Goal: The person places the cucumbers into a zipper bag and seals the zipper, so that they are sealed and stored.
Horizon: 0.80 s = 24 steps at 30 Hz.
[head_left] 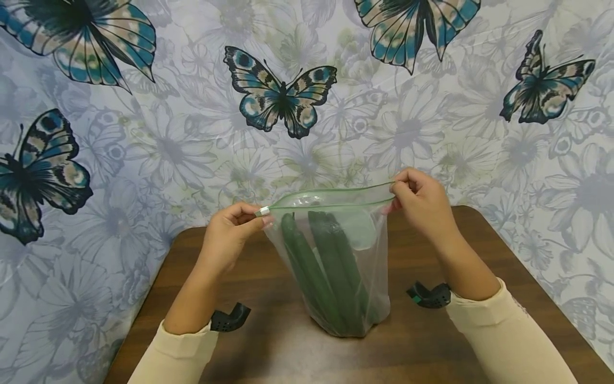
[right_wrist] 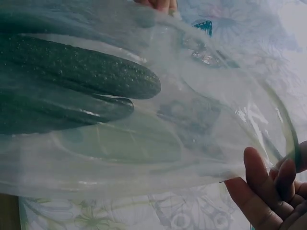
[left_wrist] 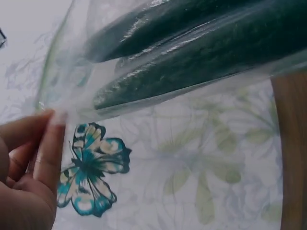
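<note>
A clear zip bag [head_left: 379,272] with a green-edged mouth stands upright on the table, its top spread apart. Several long dark green cucumbers [head_left: 331,256] lean inside it, seen close up as cucumbers [left_wrist: 201,62] in the left wrist view. My left hand [head_left: 227,232] pinches the bag's left top corner between thumb and fingers, right at the white slider [head_left: 263,211]. At the opposite top corner, my right hand [head_left: 424,202] pinches the rim. In the right wrist view the cucumbers [right_wrist: 86,67] show through the film, and the right hand's fingers [right_wrist: 259,187] curl at the bag's edge.
The brown wooden table [head_left: 268,352] has rounded far corners. Behind it hangs a butterfly-and-flower patterned cloth [head_left: 182,149]. Each wrist wears a black camera mount, one left mount [head_left: 230,318] and one right mount [head_left: 429,295], close above the tabletop.
</note>
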Each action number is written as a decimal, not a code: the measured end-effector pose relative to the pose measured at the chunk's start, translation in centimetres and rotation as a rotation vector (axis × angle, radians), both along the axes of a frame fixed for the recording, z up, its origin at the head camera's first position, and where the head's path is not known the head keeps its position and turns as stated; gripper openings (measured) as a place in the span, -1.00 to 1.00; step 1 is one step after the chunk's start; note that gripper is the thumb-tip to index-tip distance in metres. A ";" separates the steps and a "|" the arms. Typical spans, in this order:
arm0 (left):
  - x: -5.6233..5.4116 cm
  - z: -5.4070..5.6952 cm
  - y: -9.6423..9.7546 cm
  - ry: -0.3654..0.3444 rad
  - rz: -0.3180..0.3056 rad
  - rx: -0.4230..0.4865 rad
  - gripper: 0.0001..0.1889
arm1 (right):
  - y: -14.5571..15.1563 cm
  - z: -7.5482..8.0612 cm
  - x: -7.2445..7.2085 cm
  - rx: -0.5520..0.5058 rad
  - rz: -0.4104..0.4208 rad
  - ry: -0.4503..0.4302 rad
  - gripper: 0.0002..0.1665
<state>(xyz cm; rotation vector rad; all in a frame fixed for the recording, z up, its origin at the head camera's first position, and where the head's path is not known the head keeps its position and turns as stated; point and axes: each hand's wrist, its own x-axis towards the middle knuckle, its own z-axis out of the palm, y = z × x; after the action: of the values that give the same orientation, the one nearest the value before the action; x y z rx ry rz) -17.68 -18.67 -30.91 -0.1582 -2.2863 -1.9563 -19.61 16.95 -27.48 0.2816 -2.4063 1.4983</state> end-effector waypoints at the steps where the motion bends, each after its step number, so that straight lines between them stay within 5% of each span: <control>1: 0.0 0.1 0.3 0.027 0.003 0.052 -0.85 | 0.2 0.1 -0.1 0.004 -0.013 0.003 -0.77; 8: 0.2 0.9 1.9 0.236 -0.014 0.238 -0.88 | 1.1 0.9 -0.5 0.032 -0.083 0.059 -0.80; 20: 0.0 0.5 4.2 0.302 -0.166 0.338 -0.76 | 1.1 0.4 -1.5 0.207 -0.150 0.181 -0.78; 24: 0.0 0.4 4.7 0.311 -0.174 0.355 -0.75 | 0.4 0.6 -1.8 0.226 -0.091 0.293 -0.76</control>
<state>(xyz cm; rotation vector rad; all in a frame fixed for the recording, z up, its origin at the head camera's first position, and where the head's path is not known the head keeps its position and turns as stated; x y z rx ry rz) -17.63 -13.93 -30.47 -0.5934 -1.7557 -2.2002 -21.39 17.40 -26.86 0.4044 -2.3148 1.0634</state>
